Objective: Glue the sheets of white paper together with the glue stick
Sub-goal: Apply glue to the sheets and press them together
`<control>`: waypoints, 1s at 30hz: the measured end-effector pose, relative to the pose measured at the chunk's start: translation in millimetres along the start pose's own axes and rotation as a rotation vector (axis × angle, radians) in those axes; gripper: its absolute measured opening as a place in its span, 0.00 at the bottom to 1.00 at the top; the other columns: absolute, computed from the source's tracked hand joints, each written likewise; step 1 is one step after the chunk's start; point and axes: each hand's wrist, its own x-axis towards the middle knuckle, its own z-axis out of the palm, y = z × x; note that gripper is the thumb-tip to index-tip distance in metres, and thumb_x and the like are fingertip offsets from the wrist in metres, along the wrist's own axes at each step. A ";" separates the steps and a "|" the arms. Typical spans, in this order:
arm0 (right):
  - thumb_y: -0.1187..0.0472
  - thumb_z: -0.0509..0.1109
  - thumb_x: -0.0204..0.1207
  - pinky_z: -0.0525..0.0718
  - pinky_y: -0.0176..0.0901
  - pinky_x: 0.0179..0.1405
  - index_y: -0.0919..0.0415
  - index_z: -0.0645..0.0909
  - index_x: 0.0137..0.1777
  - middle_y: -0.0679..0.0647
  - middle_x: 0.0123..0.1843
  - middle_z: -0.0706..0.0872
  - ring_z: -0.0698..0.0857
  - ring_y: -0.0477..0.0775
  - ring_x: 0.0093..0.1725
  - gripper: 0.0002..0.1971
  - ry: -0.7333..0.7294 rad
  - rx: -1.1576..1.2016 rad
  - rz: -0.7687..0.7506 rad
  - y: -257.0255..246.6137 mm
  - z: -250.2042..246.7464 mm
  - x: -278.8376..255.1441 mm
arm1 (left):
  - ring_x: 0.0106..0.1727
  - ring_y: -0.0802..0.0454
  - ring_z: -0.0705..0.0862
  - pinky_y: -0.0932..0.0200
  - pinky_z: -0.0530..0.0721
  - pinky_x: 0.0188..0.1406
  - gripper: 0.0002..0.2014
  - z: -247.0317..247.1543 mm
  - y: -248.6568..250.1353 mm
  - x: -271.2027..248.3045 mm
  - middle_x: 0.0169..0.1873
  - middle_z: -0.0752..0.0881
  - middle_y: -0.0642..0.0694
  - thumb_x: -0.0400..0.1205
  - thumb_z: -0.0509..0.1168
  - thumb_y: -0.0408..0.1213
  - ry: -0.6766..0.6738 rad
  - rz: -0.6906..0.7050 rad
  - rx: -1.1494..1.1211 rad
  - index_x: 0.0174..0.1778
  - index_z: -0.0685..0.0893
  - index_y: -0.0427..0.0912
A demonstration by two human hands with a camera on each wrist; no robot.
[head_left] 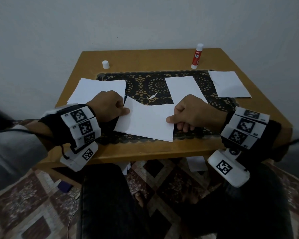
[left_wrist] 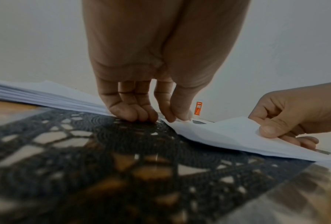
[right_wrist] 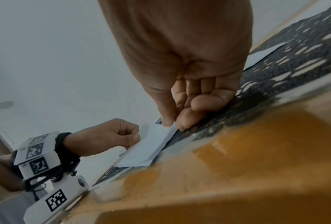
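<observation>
From the head view, the left hand point(head_left: 109, 105) and right hand point(head_left: 191, 112) each pinch an edge of the paper point(head_left: 148, 121) on the lace mat point(head_left: 212, 100), the uncapped glue stick point(head_left: 196, 56) standing behind; the left wrist view shows 2 layers there, the right wrist view confirms both pinches, so joining seems underway, with other sheets point(head_left: 229, 84) likely left.

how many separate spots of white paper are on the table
4: a stack at left, the sheets pinched by both hands in front, one sheet centre-right, one far right. Stacked sheets cannot be counted.

white paper point(head_left: 148, 121), black lace mat point(head_left: 150, 83), orange glue stick point(head_left: 196, 57)
</observation>
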 end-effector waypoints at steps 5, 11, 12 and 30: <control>0.56 0.78 0.73 0.79 0.33 0.20 0.65 0.82 0.32 0.56 0.28 0.89 0.85 0.48 0.23 0.15 0.025 -0.031 -0.009 0.6 1.5 0.0 | 0.30 0.54 0.73 0.60 0.67 0.28 0.18 1.3 1.5 1.6 0.29 0.78 0.48 0.81 0.67 0.46 -0.003 0.011 0.021 0.28 0.75 0.42; 0.54 0.78 0.73 0.79 0.33 0.19 0.67 0.83 0.34 0.56 0.27 0.88 0.84 0.47 0.21 0.16 0.039 -0.148 -0.029 -0.7 5.1 1.6 | 0.31 0.53 0.74 0.60 0.67 0.29 0.18 1.3 6.8 1.6 0.30 0.78 0.47 0.80 0.68 0.47 -0.017 0.010 0.108 0.29 0.74 0.43; 0.52 0.78 0.73 0.79 0.32 0.18 0.67 0.83 0.34 0.56 0.27 0.88 0.83 0.47 0.20 0.17 0.035 -0.205 -0.027 -1.4 4.2 1.1 | 0.34 0.52 0.75 0.59 0.69 0.31 0.17 1.2 8.5 1.5 0.32 0.79 0.47 0.81 0.67 0.49 -0.028 0.004 0.155 0.31 0.74 0.43; 0.27 0.41 0.77 0.37 0.49 0.82 0.68 0.31 0.83 0.64 0.84 0.30 0.32 0.59 0.84 0.50 -0.277 -0.897 -0.268 -6.0 32.0 -30.8 | 0.83 0.46 0.36 0.48 0.44 0.83 0.35 19.7 19.9 -35.2 0.82 0.34 0.40 0.87 0.40 0.55 -0.358 0.362 0.528 0.82 0.32 0.40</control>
